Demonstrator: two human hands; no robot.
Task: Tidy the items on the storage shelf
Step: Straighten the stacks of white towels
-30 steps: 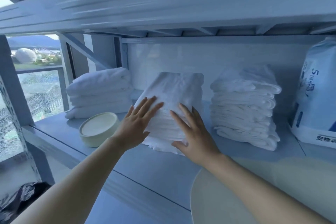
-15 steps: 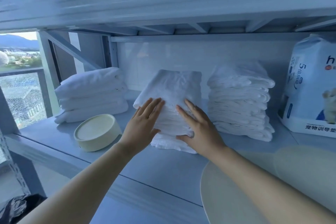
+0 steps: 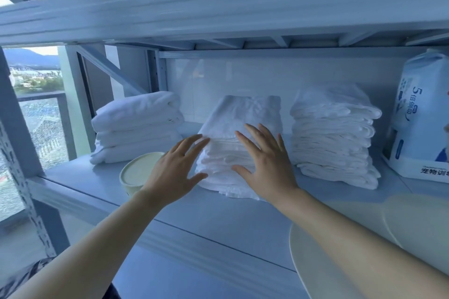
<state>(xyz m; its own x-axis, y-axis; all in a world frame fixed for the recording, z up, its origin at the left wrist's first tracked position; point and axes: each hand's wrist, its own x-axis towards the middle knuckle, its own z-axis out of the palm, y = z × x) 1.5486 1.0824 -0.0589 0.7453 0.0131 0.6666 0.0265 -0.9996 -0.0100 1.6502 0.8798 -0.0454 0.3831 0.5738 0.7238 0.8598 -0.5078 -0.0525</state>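
A stack of folded white cloths [image 3: 245,116] stands in the middle of the pale blue shelf [image 3: 218,221]. My left hand [image 3: 175,167] lies flat against the stack's front left side, fingers straight. My right hand [image 3: 264,165] presses flat on the stack's front, fingers spread. A pile of thick folded white towels [image 3: 136,126] sits to the left. A taller stack of white cloths [image 3: 335,133] stands to the right.
A round cream container [image 3: 136,172] sits upside down at the front left, partly behind my left hand. A blue and white pack [image 3: 422,124] stands at the far right. Cream plates [image 3: 364,238] lie at the front right. The upper shelf hangs close overhead.
Both hands have stayed flat on the middle stack while shifting slightly; the left hand has slid toward the stack's left side. The view has moved a little.
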